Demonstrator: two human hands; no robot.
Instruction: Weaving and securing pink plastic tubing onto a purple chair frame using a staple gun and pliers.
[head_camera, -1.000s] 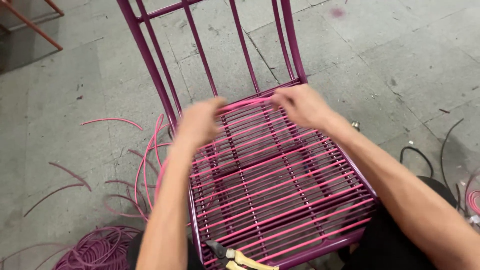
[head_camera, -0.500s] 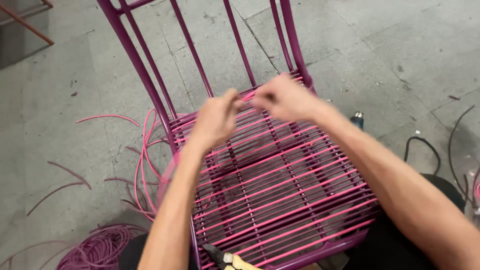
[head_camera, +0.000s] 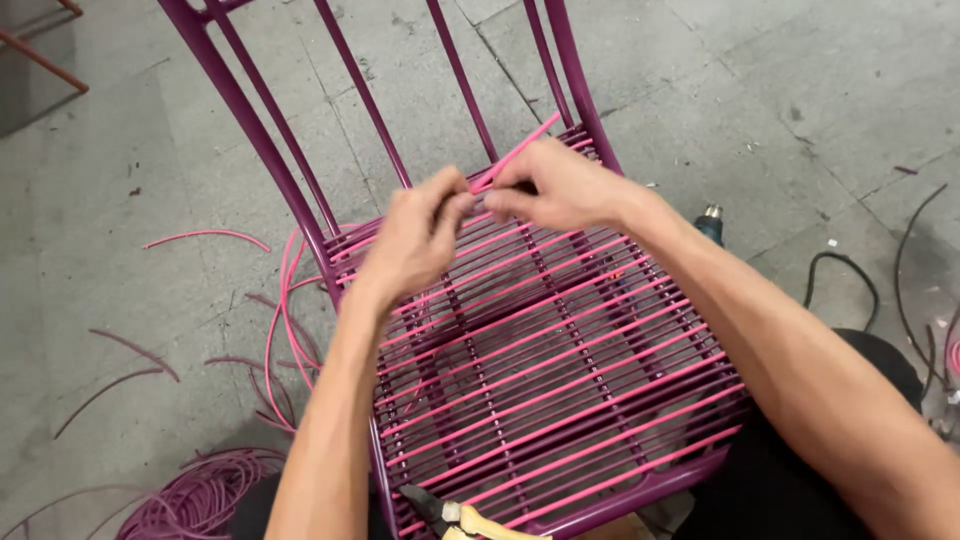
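Pink cord (head_camera: 520, 152) runs diagonally over the rear of the chair seat, its free end poking up-right toward the back uprights; both hands pinch it mid-span, just above the woven strands. Left hand (head_camera: 415, 240) is curled nearly closed, thumb & forefinger tips nipped on the cord, wrist over the seat's left-rear corner. Right hand (head_camera: 560, 185) likewise mostly closed, fingertips meeting the left's on the same cord, forearm crossing the seat's right edge from bottom right. Purple metal chair frame (head_camera: 250, 120) stands on grey concrete floor (head_camera: 800, 90); seat is strung w/ pink strands front to back edge, w/ darker crossbars showing underneath. Back rails rise close behind the hands, so little room rearward; gaps between rails are open. Left of the seat edge, loose pink cord loops (head_camera: 285, 320) hang off & trail on the floor, w/ cut scraps (head_camera: 205, 237) scattered well apart further left & a purple cord coil (head_camera: 195, 495) at bottom left. Pliers w/ yellowish handles (head_camera: 470, 520) lie on the seat's front edge, well clear of both hands. Right of the chair: a small tool nozzle (head_camera: 708, 222) just beside the right forearm, plus black cable (head_camera: 850, 275) curving on the floor. Floor beyond the chair back is open.
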